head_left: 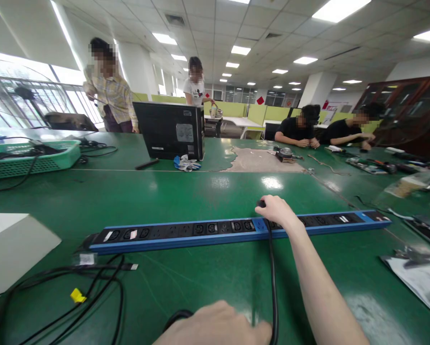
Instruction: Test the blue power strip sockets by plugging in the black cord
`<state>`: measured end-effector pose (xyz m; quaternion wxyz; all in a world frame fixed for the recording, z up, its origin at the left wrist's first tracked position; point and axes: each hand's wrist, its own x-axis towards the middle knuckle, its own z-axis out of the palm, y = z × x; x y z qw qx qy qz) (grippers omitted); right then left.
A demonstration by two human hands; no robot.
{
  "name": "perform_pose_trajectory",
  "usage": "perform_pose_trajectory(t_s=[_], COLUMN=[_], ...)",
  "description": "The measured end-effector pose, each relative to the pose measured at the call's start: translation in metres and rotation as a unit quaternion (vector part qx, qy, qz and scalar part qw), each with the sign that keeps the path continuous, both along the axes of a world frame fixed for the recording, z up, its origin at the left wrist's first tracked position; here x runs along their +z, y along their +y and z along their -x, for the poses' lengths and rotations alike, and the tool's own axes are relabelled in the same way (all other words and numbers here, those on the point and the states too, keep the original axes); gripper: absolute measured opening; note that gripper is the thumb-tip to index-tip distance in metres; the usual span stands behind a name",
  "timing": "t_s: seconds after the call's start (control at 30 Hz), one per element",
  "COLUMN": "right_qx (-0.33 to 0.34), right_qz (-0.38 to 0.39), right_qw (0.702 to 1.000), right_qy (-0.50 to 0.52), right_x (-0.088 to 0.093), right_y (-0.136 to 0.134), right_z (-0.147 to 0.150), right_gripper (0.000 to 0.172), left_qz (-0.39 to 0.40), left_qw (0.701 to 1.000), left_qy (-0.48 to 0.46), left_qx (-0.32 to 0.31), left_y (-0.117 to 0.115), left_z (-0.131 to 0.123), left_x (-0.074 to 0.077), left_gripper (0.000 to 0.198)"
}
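A long blue-and-black power strip point(186, 232) lies across the green table, its row of sockets facing up. Over its right half, my right hand point(277, 211) is closed around a black plug point(261, 203), which shows just past my fingers. A thick black power cable point(273, 278) runs down from beneath that hand toward me. At the bottom edge my left hand point(218, 328), slightly blurred, is closed on this cable. A loop of black cable also shows at its left side. Whether the plug touches the strip is hidden by my right hand.
Loose black cables point(119, 273) with a yellow tag point(78, 295) lie left, beside a white box point(13, 244). Farther back are a green basket point(31, 163), a black computer case point(171, 132) and gloves point(187, 163). A clipboard point(416, 273) lies right. Several people are beyond.
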<state>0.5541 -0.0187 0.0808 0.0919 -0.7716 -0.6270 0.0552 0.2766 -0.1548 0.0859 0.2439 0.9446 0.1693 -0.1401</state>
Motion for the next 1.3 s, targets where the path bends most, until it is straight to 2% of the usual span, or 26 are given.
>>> perform_pose_trajectory(t_s=[0.07, 0.13, 0.17, 0.23, 0.27, 0.37, 0.43, 0.5, 0.6, 0.7, 0.83, 0.97, 1.03, 1.13, 1.23, 1.3], right_qx=[0.073, 0.155, 0.190, 0.230, 0.237, 0.230, 0.214, 0.194, 0.170, 0.157, 0.131, 0.122, 0.126, 0.148, 0.163, 0.164], right_qz=[-0.001, 0.016, 0.028, 0.065, 0.084, 0.099, 0.089, 0.082, 0.051, 0.027, -0.003, 0.004, 0.011, 0.070, 0.183, 0.220], right_qw=[0.988, 0.954, 0.935, 0.907, 0.898, 0.892, 0.908, 0.932, 0.968, 0.984, 0.991, 0.986, 0.986, 0.987, 0.958, 0.943], right_qy=[0.133, 0.257, 0.298, 0.345, 0.361, 0.376, 0.349, 0.294, 0.180, 0.082, -0.030, -0.112, -0.110, 0.000, 0.151, 0.189], right_x=[0.005, 0.007, 0.008, 0.006, 0.003, -0.005, -0.009, -0.011, -0.010, -0.008, -0.008, -0.003, 0.001, 0.007, 0.009, 0.008], right_y=[-0.006, -0.013, -0.017, -0.023, -0.025, -0.026, -0.025, -0.026, -0.031, -0.035, -0.033, -0.024, -0.019, -0.012, -0.007, -0.005], right_z=[0.007, 0.018, 0.025, 0.038, 0.044, 0.063, 0.074, 0.084, 0.099, 0.113, 0.129, 0.139, 0.138, 0.132, 0.125, 0.122], right_gripper=[0.032, 0.033, 0.033, 0.034, 0.036, 0.042, 0.039, 0.032, 0.026, 0.025, 0.026, 0.029, 0.028, 0.026, 0.025, 0.033], left_qz=[0.031, 0.041, 0.016, -0.110, -0.175, -0.297, -0.335, -0.348, -0.351, -0.354, -0.350, -0.349, -0.349, -0.350, -0.349, -0.348], left_qw=[0.995, 0.975, 0.959, 0.910, 0.887, 0.852, 0.847, 0.850, 0.852, 0.851, 0.851, 0.848, 0.846, 0.845, 0.844, 0.844], left_qy=[-0.088, -0.194, -0.226, -0.276, -0.291, -0.301, -0.285, -0.270, -0.260, -0.262, -0.267, -0.274, -0.275, -0.274, -0.275, -0.277], left_qx=[0.026, 0.102, 0.167, 0.288, 0.312, 0.309, 0.297, 0.291, 0.287, 0.286, 0.288, 0.292, 0.293, 0.297, 0.300, 0.299], left_y=[0.015, 0.037, 0.051, 0.078, 0.090, 0.117, 0.125, 0.129, 0.130, 0.130, 0.129, 0.127, 0.127, 0.127, 0.127, 0.127], left_z=[0.001, 0.005, 0.008, 0.015, 0.019, 0.029, 0.034, 0.037, 0.040, 0.042, 0.045, 0.047, 0.049, 0.050, 0.051, 0.052], left_x=[-0.001, -0.006, -0.012, -0.029, -0.040, -0.073, -0.088, -0.095, -0.094, -0.091, -0.091, -0.092, -0.092, -0.093, -0.093, -0.093], left_gripper=[0.034, 0.040, 0.044, 0.033, 0.028, 0.055, 0.059, 0.058, 0.058, 0.057, 0.055, 0.054, 0.054, 0.055, 0.055, 0.055])
